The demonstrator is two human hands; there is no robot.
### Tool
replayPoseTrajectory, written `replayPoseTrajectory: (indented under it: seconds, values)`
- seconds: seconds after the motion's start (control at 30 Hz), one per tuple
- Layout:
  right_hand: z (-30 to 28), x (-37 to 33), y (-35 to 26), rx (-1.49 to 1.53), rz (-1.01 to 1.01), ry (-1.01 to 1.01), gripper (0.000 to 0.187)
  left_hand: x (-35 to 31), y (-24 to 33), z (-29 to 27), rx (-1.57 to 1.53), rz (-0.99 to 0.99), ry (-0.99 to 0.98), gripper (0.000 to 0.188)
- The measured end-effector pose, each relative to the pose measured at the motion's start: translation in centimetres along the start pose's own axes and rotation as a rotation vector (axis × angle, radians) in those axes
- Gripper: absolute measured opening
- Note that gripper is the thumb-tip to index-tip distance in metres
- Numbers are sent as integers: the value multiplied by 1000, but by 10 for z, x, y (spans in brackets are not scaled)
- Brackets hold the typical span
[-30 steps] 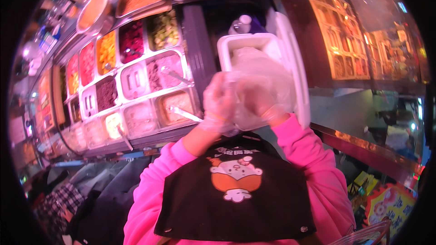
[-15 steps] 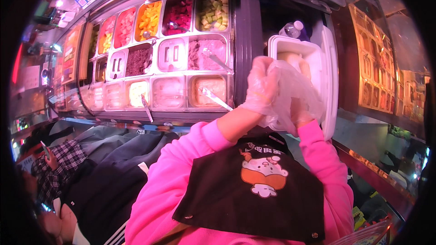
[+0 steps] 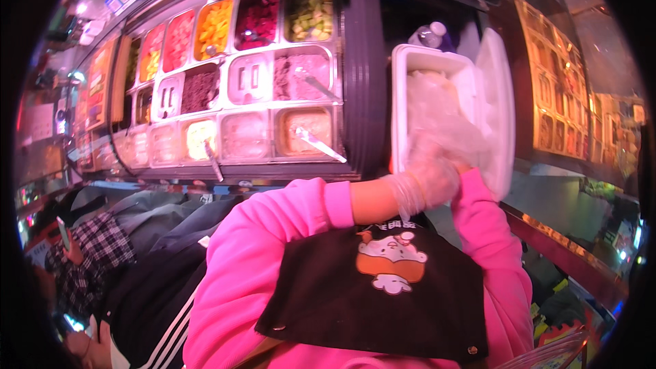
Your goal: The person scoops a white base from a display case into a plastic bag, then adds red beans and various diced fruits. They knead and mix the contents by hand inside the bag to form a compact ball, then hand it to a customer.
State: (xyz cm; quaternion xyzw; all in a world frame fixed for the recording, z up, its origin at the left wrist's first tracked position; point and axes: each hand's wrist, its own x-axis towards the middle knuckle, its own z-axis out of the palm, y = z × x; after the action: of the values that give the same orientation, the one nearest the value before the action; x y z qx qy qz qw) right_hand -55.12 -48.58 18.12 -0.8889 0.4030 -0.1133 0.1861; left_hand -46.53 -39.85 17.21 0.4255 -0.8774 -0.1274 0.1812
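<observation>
A white foam box (image 3: 400,123) stands in front of me on the right. Inside it lies a milky, see-through plastic bag (image 3: 441,106) over pale contents that I cannot make out. My left hand (image 3: 434,174), in a clear glove, is closed on the near end of the bag at the box's near edge; its fingers are partly blurred. My right hand (image 3: 463,162) is just behind it, mostly hidden by the left hand and the plastic, so its fingers do not show.
The box's white lid (image 3: 497,96) leans along its right side. A clear bottle (image 3: 430,34) stands behind the box. To the left is a topping counter with steel pans, diced mango (image 3: 215,27) and several spoons. People (image 3: 102,246) stand at the far left.
My left hand has come down and nearer, from over the box to its near edge. The plastic bag, bunched up at my hands before, now spreads across the inside of the box.
</observation>
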Motion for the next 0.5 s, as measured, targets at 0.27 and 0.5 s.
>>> replayPoseTrajectory:
  seconds: [0.27, 0.5]
  values:
    - [19, 3, 10, 0, 29, 15, 36, 13, -28, 5, 111, -77, 97, 27]
    - [20, 26, 85, 224, 417, -144, 41, 23, -56, 15, 178, -423, 25, 40]
